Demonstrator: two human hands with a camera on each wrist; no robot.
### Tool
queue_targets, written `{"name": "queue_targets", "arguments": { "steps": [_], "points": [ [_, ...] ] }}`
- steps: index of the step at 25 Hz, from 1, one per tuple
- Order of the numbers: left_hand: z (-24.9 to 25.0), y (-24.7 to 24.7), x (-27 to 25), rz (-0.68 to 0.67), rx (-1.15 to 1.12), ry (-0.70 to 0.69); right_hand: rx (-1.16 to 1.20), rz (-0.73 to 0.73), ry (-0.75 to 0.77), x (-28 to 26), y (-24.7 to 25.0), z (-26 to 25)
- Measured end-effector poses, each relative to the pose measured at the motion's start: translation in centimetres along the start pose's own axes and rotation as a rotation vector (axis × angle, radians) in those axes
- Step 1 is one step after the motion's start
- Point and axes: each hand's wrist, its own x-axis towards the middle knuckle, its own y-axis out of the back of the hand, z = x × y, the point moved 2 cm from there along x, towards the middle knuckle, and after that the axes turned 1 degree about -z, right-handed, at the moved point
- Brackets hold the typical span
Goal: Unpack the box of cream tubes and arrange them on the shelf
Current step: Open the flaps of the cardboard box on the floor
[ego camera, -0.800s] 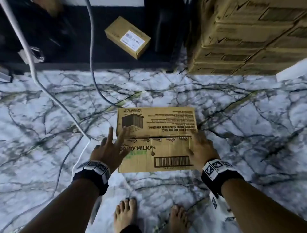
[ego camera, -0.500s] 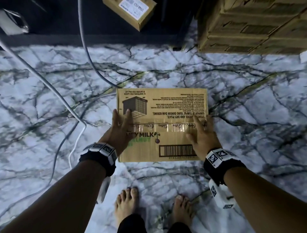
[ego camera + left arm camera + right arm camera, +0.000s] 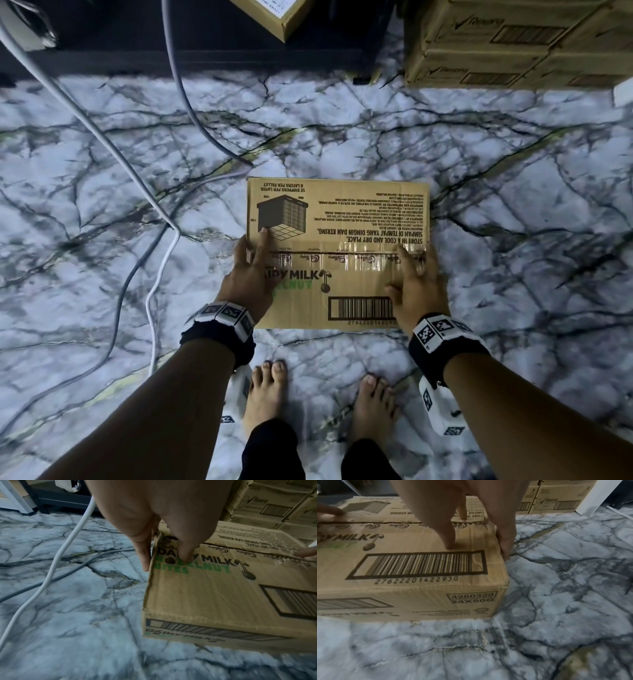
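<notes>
Marbled floor [image 3: 479, 205] carries the closed cardboard box [image 3: 342, 222], gripped at its two ends by the left hand [image 3: 251, 274], thumb on top and fingers down the side, and the right hand [image 3: 416, 284] likewise, with white and grey cables [image 3: 161, 274] lying left of the box.

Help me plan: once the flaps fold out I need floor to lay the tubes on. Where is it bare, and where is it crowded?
Bare marble floor lies right of the carton, up to the stacked cartons. Left is crowded: a white cable and a grey cable run close by. Bare feet border the near strip.
</notes>
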Motion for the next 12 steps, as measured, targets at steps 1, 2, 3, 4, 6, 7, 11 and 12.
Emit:
{"name": "queue_targets", "arguments": {
  "steps": [1, 2, 3, 4, 6, 7, 11, 12],
  "points": [
    [-0.1, -0.5, -0.8, -0.010, 0.001, 0.008, 0.002, -0.012, -0.005, -0.8, -0.2, 0.3],
    [-0.2, -1.0, -1.7, -0.019, 0.000, 0.018, 0.009, -0.021, -0.008, -1.6, -0.5, 0.6],
    [-0.3, -1.6, -2.6, -0.025, -0.004, 0.027, 0.017, -0.021, -0.011, -2.4, -0.9, 0.9],
    [-0.6, -2.0, -3.2, -0.023, -0.008, 0.029, 0.021, -0.017, -0.012, -2.9, -1.2, 1.2],
    [-0.9, -2.8, -4.6, -0.023, -0.023, 0.036, 0.027, -0.023, -0.015, -4.1, -2.2, 1.9],
    [-1.2, -3.3, -5.2, -0.023, -0.031, 0.039, 0.032, -0.028, -0.017, -4.6, -2.7, 2.3],
    [-2.2, -5.0, -7.4, -0.021, -0.037, 0.020, 0.034, -0.008, -0.010, -6.1, -4.3, 3.6],
    [-2.4, -5.3, -7.8, -0.022, -0.039, 0.018, 0.034, -0.001, -0.013, -6.4, -4.5, 3.8]
  ]
}}
